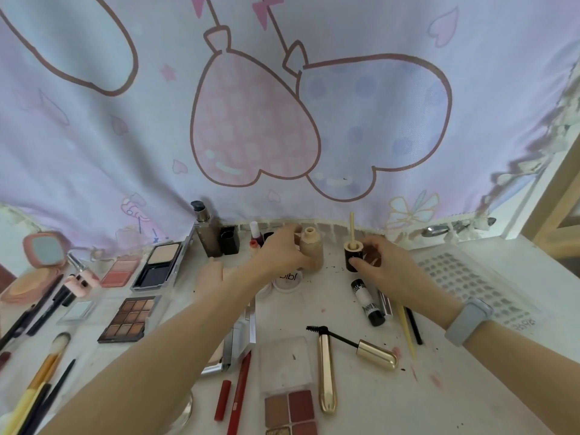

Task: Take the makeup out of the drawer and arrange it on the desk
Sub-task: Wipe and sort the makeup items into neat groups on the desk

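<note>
— Behind the desk (pixel 361 400), a big cartoon curtain (pixel 257 120); below it, makeup spread everywhere. Largest first?

— Brown eyeshadow palette (pixel 127 320) at left, then gold mascara tube (pixel 327 373) with its wand (pixel 357 343) lying apart, near the front edge.

— And up at the back, by the hands?

— Foundation bottle (pixel 311 251), standing upright, mouth uncovered. Gripped round its lower body by the left hand (pixel 284 251), fingers curled about it.

— Right hand (pixel 381 266)?

— Pinching the black cap (pixel 352 255), held upside down, applicator stick (pixel 352 226) pointing straight up.

— So which way from bottle to cap?

— Cap just to the right of the bottle, near but apart, roughly level. Both long axes vertical, yet stick aimed away from the bottle's mouth. Right hand the nearer one to the cap, obviously; left already on the bottle.

— Next move, then?

— Probably flipping the cap so the stick points down, then across leftward and onto the mouth. Risk of smearing from the stick, likely.

— Drawer?

— Not in view.
</note>
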Demonstrator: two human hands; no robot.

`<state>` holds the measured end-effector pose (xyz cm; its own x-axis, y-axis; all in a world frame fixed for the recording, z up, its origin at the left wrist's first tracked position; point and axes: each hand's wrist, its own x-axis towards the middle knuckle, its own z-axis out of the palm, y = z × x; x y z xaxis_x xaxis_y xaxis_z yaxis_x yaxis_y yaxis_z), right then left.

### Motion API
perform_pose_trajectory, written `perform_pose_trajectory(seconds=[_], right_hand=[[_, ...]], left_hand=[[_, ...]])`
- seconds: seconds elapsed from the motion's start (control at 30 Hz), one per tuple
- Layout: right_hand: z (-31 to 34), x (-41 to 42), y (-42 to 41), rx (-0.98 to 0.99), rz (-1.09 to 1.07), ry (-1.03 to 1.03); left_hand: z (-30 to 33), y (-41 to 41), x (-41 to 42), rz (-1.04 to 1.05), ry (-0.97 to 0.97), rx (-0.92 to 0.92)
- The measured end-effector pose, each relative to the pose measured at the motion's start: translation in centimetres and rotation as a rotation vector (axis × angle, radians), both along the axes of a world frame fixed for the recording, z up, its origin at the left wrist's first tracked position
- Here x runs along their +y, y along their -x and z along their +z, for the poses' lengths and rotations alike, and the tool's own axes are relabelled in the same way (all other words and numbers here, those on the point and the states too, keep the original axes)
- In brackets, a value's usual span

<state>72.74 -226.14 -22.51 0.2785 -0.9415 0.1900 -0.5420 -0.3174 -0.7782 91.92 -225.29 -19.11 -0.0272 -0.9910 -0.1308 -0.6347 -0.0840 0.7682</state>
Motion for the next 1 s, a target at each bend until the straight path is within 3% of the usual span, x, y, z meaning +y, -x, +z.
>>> perform_pose_trajectory(seconds=[0.4,0.73,1.0], right_hand=[[-0.3,-0.5,-0.5,0.000,0.008,-0.003],[-0.3,-1.4,-2.6,0.128,0.035,0.007],[-0.1,-2.1,-4.1,0.115,0.052,0.016]], left_hand=[[-0.4,-0.6,-0.2,-0.111,0.036,-0.031],[-1.2,-1.1,-0.8,0.003,0.119,-0.089],[-1.0,-1.0,-0.8,0.038,0.133,-0.096]])
